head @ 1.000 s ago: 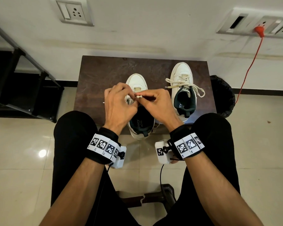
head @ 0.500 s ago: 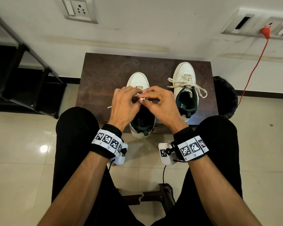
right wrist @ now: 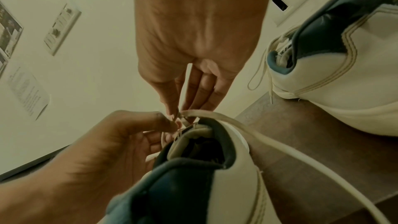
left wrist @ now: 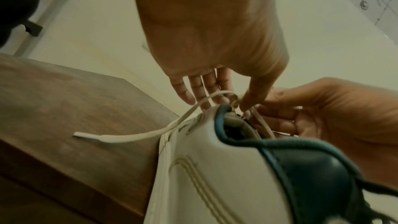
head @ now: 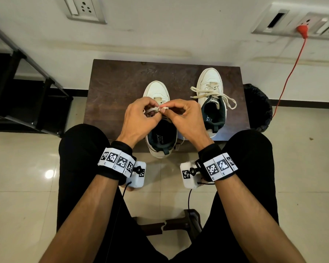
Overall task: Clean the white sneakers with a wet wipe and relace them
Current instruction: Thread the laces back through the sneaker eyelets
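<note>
Near sneaker: smooth white leather upper, rounded toe, dark padded collar. It sits at the front edge of the dark wood-grain table, heel overhanging, toe twd the wall. Flat off-white lace, stiff tip lying on the tabletop left of the shoe.

Left hand & right hand meet over the tongue, knuckles up, fingers curled, thumb + forefinger of each pinching the lace at the top eyelets; fingertips nearly touching.

Second sneaker, same make, laced w/ loose ends, stands near the table's right edge.
</note>
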The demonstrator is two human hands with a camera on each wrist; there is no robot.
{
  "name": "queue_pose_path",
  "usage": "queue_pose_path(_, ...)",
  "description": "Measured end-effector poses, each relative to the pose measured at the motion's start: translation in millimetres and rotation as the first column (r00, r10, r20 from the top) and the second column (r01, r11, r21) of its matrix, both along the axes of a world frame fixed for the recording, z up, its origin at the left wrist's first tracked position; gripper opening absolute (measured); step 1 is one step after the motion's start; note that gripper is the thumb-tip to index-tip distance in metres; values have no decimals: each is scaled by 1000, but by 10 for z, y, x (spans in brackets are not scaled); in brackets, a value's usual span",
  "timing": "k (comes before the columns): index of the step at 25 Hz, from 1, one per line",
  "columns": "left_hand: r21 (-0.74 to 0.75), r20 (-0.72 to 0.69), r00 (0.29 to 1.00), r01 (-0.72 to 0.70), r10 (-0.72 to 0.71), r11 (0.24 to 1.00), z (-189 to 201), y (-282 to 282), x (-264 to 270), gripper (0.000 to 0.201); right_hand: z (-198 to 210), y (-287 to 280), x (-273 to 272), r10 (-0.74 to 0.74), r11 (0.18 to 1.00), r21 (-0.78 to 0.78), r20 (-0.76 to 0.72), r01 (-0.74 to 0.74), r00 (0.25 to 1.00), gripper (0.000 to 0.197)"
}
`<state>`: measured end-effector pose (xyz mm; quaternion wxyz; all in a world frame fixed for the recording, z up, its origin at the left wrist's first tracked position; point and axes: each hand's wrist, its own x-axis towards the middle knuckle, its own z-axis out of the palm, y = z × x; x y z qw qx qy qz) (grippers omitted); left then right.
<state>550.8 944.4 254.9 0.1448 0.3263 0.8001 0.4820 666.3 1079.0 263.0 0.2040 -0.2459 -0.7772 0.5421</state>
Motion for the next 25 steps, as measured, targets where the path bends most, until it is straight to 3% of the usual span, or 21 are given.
queue_pose_path(8,12,140,990,20,-22,1000,-7,-67,-64,10,-5,-21,-30,-72,997,-12,30,73,997,10)
queue_pose_path(11,0,243,964,-108,105,994,2,-64,-48,9,38,8,10,-121,990,89,78,114,990,4)
queue_pose_path(13,-7,325,916,-245,234,969,-12,-45,-69,12,49,91,67,-164,981,129,167,143,972,3)
queue_pose_path(15,-1,486,825,-330,289,944,-9,-14,-94,16,50,153,115,-150,987,90,267,131,952,4)
queue_pose_path(20,87,720,663,-379,205,921,72,31,-104,15,94,135,177,-16,998,59,329,-3,944,7)
queue_pose_path(23,77,769,602,-418,213,905,89,21,-109,13,106,178,175,-49,983,-152,318,102,947,17)
queue_pose_path(25,62,801,555,-447,222,893,61,18,-104,13,154,203,174,-75,896,-398,300,196,951,19)
